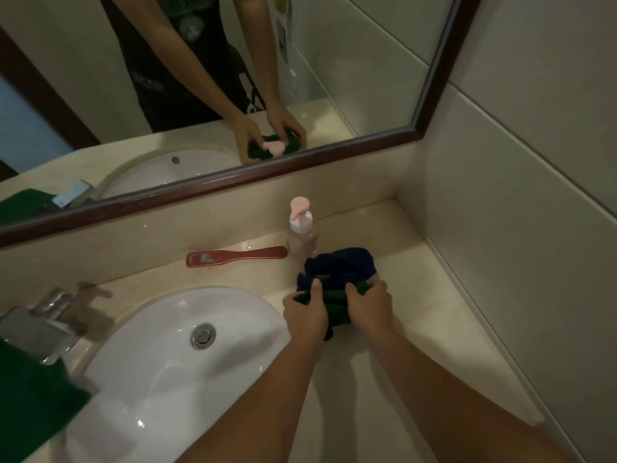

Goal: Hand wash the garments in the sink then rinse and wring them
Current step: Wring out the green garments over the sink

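Head view: right of the sink (pixel 150 379), on the tabletop (pixel 434 289), the left grip (pixel 305 315) and right grip (pixel 370 307) each curl round bunched folds of the green garment (pixel 335 309), with a navy garment (pixel 340 265) touching it behind. The cloth looks soft and limp and is best gathered whole. The sink's open basin gives free room, while the wall (pixel 484 228) hems in the side away from the sink.
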Available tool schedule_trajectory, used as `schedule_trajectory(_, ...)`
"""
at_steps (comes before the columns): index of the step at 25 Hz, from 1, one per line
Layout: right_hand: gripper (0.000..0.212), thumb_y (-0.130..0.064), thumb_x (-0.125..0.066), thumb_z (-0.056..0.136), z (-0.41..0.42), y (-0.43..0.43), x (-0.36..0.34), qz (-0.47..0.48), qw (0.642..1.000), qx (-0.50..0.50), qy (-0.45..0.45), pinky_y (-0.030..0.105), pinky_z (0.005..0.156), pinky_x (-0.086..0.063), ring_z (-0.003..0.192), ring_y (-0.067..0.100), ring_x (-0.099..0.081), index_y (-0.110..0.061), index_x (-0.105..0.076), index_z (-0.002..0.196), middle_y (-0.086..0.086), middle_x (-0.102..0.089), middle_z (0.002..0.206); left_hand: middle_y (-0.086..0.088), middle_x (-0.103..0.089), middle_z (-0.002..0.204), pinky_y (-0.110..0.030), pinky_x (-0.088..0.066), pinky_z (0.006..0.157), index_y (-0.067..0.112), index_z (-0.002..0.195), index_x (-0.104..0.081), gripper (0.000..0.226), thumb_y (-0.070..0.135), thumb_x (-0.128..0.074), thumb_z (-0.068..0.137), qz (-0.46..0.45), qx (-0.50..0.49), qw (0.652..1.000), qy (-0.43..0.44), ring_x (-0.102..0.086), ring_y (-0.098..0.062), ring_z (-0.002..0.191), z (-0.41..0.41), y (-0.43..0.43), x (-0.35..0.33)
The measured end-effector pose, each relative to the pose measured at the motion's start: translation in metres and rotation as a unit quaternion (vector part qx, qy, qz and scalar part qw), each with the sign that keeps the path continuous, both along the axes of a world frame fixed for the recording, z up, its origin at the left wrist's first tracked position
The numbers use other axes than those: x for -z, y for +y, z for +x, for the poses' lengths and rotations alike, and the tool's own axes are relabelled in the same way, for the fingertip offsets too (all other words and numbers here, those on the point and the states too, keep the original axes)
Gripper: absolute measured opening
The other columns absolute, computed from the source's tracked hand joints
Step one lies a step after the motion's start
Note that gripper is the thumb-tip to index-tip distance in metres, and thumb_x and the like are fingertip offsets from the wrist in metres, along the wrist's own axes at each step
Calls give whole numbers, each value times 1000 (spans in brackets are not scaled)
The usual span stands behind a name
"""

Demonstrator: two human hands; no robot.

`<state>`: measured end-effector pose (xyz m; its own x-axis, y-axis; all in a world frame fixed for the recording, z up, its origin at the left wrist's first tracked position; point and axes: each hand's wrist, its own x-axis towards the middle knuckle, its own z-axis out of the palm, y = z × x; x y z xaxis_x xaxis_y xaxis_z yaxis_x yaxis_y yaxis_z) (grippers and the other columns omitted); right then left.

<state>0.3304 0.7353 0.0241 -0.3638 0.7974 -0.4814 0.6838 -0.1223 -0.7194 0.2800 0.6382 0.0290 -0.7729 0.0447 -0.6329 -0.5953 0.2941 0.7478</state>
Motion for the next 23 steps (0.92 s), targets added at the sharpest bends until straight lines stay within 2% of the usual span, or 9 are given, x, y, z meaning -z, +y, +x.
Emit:
schedule_trajectory(2, 62, -41, -62, 100, 4, 12, 9, 27, 999, -28, -10, 46, 101, -52, 121, 37, -58, -10, -42, 150, 17, -55, 136, -7, -58, 118, -48, -56, 94, 23, 114, -46, 60, 68, -68, 81, -67, 26, 997, 35, -61, -28, 108, 9, 11, 7)
schedule_trajectory(5, 55, -46, -56, 102, 7, 19, 19, 81, 993, -77, -23, 44, 101, -50, 119, 37, -56, -15, -48, 147, 18, -55, 130, -6, -49, 127, -48, -45, 103, 22, 119, -45, 60, 68, -62, 85, -175, 73, 977, 94, -50, -28, 121, 20, 16, 17)
schedule_trajectory(10, 54, -49, -54, 103, 2, 34, 27, 88, 992, -89, 3, 45, 101, -50, 118, 37, -54, -14, -53, 145, 17, -51, 127, -8, -46, 134, -47, -32, 110, 19, 122, -44, 55, 64, -56, 92, -195, 76, 970, 124, -42, -29, 128, 11, 35, 20)
schedule_trajectory(12, 55, -50, -53, 103, -1, 37, 22, 99, 990, -93, -29, 44, 103, -46, 124, 37, -50, -14, -52, 145, 18, -51, 132, -8, -45, 136, -45, -29, 109, 20, 123, -43, 57, 66, -55, 92, -207, 96, 966, 121, -41, -29, 128, 9, 37, 20)
schedule_trajectory(14, 52, -48, -53, 103, -1, 31, 10, 151, 981, -83, -86, 45, 105, -37, 130, 34, -44, -16, -50, 144, 14, -51, 138, -5, -44, 134, -44, -29, 107, 23, 127, -41, 62, 72, -51, 90, -228, 130, 955, 138, -42, -27, 127, 10, 29, 16)
schedule_trajectory(15, 49, -45, -54, 103, 0, 26, 3, 187, 976, -72, -81, 46, 105, -35, 130, 32, -43, -16, -51, 141, 12, -51, 138, -2, -44, 134, -43, -29, 107, 25, 130, -41, 64, 74, -48, 90, -230, 143, 949, 158, -41, -25, 127, 10, 22, 14)
schedule_trajectory(19, 24, -29, -60, 101, -12, 1, -17, 256, 957, -109, 78, 42, 100, -42, 112, 23, -52, -17, -60, 121, 0, -57, 114, 9, -49, 131, -36, -27, 103, 32, 130, -52, 49, 66, -41, 97, -196, 158, 932, 262, -42, -16, 126, -8, -25, 4)
schedule_trajectory(21, 13, -27, -59, 102, -23, -24, -25, 224, 956, -146, 124, 38, 93, -49, 101, 17, -53, -20, -59, 113, -7, -55, 102, 12, -54, 128, -31, -26, 99, 32, 124, -59, 40, 59, -41, 100, -188, 161, 920, 303, -45, -14, 122, -21, -55, -1)
schedule_trajectory(23, 7, -28, -56, 104, -35, -55, -29, 184, 954, -190, 139, 35, 89, -50, 98, 15, -53, -23, -57, 109, -9, -54, 99, 11, -59, 125, -32, -32, 100, 29, 120, -63, 36, 55, -44, 102, -184, 167, 911, 329, -47, -14, 119, -33, -87, -3)
